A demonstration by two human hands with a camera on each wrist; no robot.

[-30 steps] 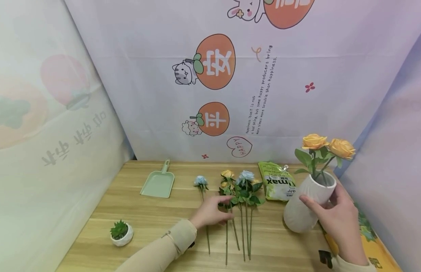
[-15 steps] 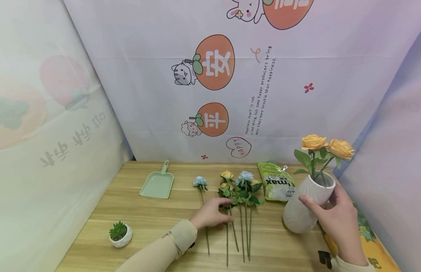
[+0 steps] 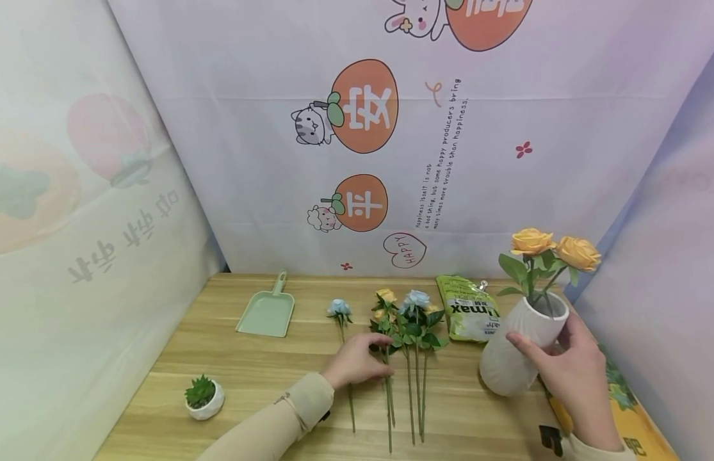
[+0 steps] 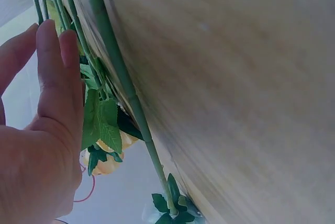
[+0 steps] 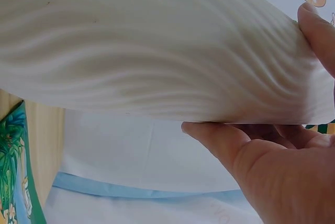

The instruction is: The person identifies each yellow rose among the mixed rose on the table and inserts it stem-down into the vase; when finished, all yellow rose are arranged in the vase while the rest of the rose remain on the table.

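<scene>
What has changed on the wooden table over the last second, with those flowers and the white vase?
The left hand crept slightly right along the loose green flower stems lying on the wooden table and drew the nearest stem closer to the others. The right hand grips the tilted white ribbed vase with its two orange roses as before. The green dustpan, small potted succulent and green packet stayed put.
</scene>
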